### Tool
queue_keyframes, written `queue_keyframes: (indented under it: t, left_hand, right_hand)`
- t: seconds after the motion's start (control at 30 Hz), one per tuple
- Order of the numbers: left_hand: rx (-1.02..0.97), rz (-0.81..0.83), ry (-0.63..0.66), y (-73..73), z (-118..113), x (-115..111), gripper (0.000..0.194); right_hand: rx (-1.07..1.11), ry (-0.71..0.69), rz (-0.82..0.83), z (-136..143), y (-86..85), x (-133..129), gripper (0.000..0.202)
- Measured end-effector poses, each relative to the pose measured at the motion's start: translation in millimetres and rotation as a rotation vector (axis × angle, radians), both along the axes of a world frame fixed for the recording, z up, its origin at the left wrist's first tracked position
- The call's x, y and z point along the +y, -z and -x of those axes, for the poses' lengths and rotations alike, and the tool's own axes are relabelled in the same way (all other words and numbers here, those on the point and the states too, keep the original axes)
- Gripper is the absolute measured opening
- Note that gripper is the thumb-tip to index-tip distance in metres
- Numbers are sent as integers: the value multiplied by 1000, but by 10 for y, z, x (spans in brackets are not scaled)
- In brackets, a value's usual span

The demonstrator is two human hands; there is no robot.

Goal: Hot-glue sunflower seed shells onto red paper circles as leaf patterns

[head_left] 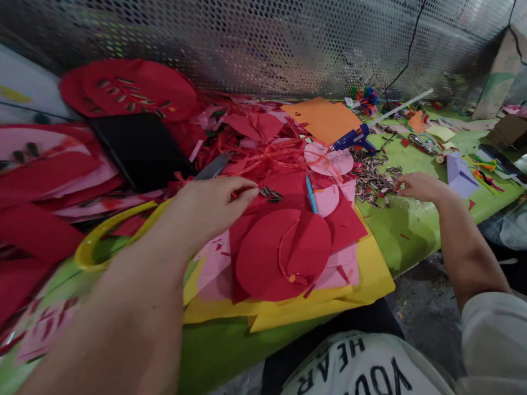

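Observation:
My left hand (pixel 214 206) has thumb and forefinger pinched together, with the fingertips beside a small cluster of striped sunflower seeds (pixel 270 193) on red paper. What this pinch holds, if anything, is too small to make out. At the right edge of a larger heap of sunflower seeds (pixel 373 175), my right hand (pixel 419 186) has its fingertips closed on seeds. Between the hands and nearer to me lies a red paper disc (pixel 263 258) with a thin cord curving over it and a small orange piece at the cord's lower end.
Yellow-handled scissors (pixel 93 249) lie partly under my left forearm. A blue glue gun (pixel 354 140) with a long white stick rests behind the seed heap. Around are a black tablet-like slab (pixel 140 148), seed-decorated red discs (pixel 127 90), a light-blue stick (pixel 310 193) and orange paper (pixel 323 119).

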State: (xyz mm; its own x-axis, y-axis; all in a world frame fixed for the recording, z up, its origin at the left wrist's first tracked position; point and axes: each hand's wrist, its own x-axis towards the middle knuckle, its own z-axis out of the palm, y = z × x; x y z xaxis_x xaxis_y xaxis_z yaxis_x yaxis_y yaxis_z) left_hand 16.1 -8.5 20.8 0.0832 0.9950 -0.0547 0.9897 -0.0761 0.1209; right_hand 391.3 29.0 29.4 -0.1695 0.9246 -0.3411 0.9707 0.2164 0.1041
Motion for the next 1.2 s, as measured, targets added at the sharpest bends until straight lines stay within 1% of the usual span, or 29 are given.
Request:
queue_keyframes:
  t: [0.13, 0.33, 0.5, 0.67, 0.73, 0.87, 1.0, 1.1, 1.2]
  left_hand:
    - [-7, -4, 2, 14, 17, 2, 41]
    - [-46, 0, -3, 2, 10, 9, 40]
    - [-38, -2, 4, -1, 9, 1, 39]
    - [-21, 1, -3, -11, -2, -8, 39]
    - [-17, 1, -5, -19, -9, -7, 40]
    - [-30, 1, 3, -23, -8, -6, 40]
    - [-38, 2, 14, 8, 17, -1, 42]
    - [-33, -12, 22, 35, 31, 11, 42]
    - [-26, -19, 24, 43, 36, 15, 42]
  right_hand:
    - [-47, 11, -11, 22, 70, 8, 26]
    - [-68, 29, 0, 45, 115, 29, 20]
    - [23, 15, 30, 17, 68, 47, 18]
    - [159, 30, 24, -45, 3, 134, 27]
    - [185, 53, 8, -56, 7, 187, 29]
    - [181, 111, -68, -34, 55, 286, 26]
    - [157, 155, -155, 31, 77, 311, 29]
    - [181, 129, -154, 113, 67, 276, 28]
    - [234, 41, -77, 202, 78, 253, 22]
